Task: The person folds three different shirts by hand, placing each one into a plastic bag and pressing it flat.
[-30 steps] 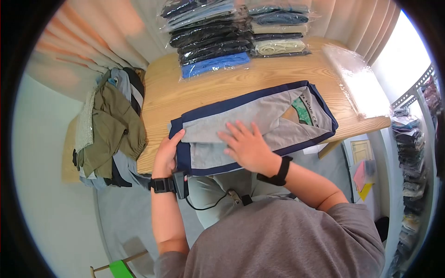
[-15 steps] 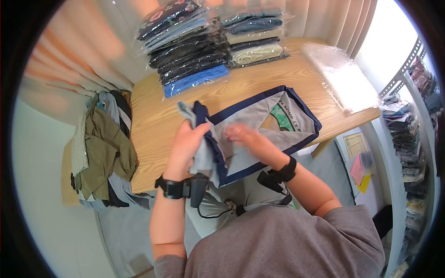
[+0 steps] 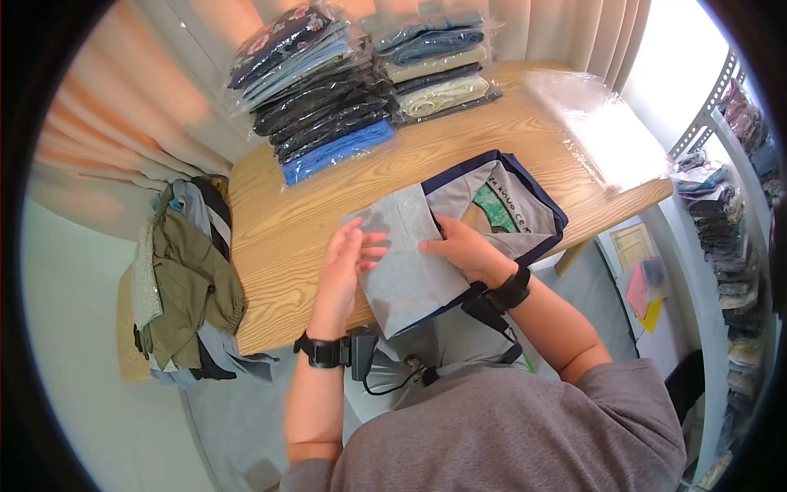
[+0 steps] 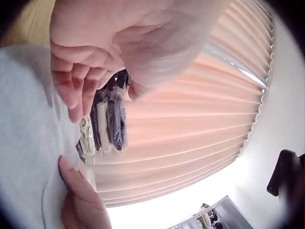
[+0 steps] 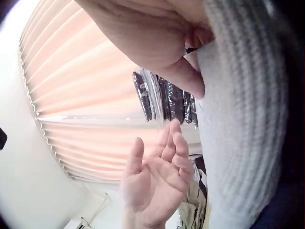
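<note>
A grey-and-navy sweatshirt (image 3: 402, 254) lies on the table near its front edge, its left part folded over to show a plain pale-grey side. On its right part a green print with lettering (image 3: 500, 209) shows. My right hand (image 3: 475, 250) pinches the folded edge, thumb on top and the other fingers hidden under the layer. My left hand (image 3: 344, 266) is held at the sweatshirt's left end, fingers loosely bent and apart, gripping nothing. From the right wrist view, the palm of that left hand is turned toward the right one.
Bagged folded clothes (image 3: 328, 107) stand in two stacks at the back of the table (image 3: 279, 238). Clear plastic bags (image 3: 602, 131) lie at the right. A loose heap of clothes (image 3: 188, 279) is at the left; a shelf of packed garments (image 3: 713, 246) stands far right.
The sweatshirt's left part was lifted by my left hand and folded over to the right. My left hand has let go; my right hand went from lying flat on the fabric to pinching the folded edge.
</note>
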`<state>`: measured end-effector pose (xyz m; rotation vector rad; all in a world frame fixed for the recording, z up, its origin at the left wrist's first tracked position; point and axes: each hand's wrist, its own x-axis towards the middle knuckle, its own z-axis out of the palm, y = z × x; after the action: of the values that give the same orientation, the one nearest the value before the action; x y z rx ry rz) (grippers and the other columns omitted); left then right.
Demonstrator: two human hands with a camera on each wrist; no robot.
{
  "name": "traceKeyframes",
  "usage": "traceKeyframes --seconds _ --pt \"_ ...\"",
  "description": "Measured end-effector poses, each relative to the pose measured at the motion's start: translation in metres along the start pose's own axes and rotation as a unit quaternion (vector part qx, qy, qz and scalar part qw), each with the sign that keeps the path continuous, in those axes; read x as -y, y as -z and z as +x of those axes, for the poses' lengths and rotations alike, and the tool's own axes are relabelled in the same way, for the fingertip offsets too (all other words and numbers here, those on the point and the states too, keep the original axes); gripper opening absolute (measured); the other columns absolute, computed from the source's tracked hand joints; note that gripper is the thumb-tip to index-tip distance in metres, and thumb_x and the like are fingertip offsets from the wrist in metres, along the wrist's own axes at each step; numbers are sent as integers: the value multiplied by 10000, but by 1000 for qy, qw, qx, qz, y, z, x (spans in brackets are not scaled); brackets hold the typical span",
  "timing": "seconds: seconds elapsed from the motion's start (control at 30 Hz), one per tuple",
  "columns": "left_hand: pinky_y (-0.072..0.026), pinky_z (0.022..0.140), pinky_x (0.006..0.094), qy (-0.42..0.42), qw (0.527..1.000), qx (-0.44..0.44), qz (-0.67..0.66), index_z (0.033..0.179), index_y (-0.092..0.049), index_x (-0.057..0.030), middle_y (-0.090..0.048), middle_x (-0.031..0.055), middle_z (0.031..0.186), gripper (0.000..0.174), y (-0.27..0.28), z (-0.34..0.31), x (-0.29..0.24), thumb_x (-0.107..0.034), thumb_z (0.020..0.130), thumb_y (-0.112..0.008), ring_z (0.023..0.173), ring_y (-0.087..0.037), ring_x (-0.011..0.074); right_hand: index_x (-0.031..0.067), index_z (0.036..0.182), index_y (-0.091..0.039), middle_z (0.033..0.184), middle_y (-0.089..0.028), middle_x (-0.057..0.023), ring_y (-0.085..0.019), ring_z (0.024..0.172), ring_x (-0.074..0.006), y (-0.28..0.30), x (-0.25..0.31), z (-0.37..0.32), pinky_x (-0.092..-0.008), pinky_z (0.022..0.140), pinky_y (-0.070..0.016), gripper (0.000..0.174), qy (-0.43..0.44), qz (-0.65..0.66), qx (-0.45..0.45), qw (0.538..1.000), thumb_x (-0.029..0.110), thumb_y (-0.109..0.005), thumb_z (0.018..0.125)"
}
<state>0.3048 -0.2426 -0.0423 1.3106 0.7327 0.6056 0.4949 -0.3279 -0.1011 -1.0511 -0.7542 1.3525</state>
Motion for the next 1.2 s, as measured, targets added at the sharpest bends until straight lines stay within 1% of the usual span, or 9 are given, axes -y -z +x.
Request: traceKeyframes --seconds 0.13,0.33,0.5,0.57,0.6,0.67,0.87,1.03,1.2 --pt "-447 681 236 -58 977 -171 117 1240 -442 -5 -597 81 1005 432 25 -6 32 -306 936 -504 843 -575 132 -49 1189 -492 1070 -601 -112 -588 944 -185 1 7 3 -289 799 -471 351 -20 -66 -44 997 49 -531 854" --pt "-469 660 286 108 979 -138 106 1196 -462 33 -586 94 997 473 19 -11 43 -304 889 -587 847 -568 152 -38 1204 -491 1089 -597 -125 -584 959 -202 4 15 5 -321 831 -461 345 -69 -33 -43 996 56 -487 872" --pt "-482 676 298 81 992 -72 58 1166 -459 51 -595 131 1026 454 15 -1 58 -240 862 -628 837 -582 169 -33 1278 -425 1144 -578 -169 -569 1021 -237 -8 18 1 -341 877 -448 459 -70 -117 -91 986 110 -549 860" --pt "-495 698 317 46 997 -61 14 1161 -463 54 -593 146 1062 442 17 -2 54 -218 857 -635 869 -590 191 -13 1357 -329 1217 -536 -214 -537 1100 -285 -12 3 2 -349 924 -423 652 86 -261 -128 953 145 -638 805" --pt "-493 726 320 46 995 -88 -10 1160 -463 61 -589 152 1078 439 18 -8 43 -204 856 -636 888 -591 201 -13 1357 -329 1217 -536 -214 -537 1100 -285 -14 2 2 -349 924 -423 652 83 -260 -129 953 145 -638 805" --pt "-491 755 322 52 991 -118 -36 1160 -463 68 -586 157 1095 435 32 -16 42 -190 855 -637 908 -593 211 2 1395 -262 1274 -490 -241 -502 1160 -314 -20 1 -2 -347 954 -401 787 172 -295 -37 939 158 -692 755" --pt "-435 868 301 61 991 -115 6 1196 -451 85 -569 160 1134 506 64 -22 57 -313 908 -568 993 -558 193 156 1409 -311 1105 -572 -181 -557 985 -227 -32 2 10 -304 834 -442 760 55 -273 -51 959 47 -685 756" --pt "-441 837 296 58 985 -157 49 1151 -485 55 -568 129 1098 520 57 -22 55 -418 936 -485 981 -539 177 168 1377 -361 1006 -570 -120 -587 799 -169 -17 -5 23 -295 679 -488 700 -22 -43 -32 998 -2 -653 765" --pt "-438 832 294 63 983 -159 62 1174 -475 60 -570 136 1092 547 50 -22 46 -424 920 -513 967 -542 187 128 1368 -366 998 -574 -108 -588 822 -175 -10 2 23 -304 700 -490 651 -68 32 -23 997 8 -634 787"
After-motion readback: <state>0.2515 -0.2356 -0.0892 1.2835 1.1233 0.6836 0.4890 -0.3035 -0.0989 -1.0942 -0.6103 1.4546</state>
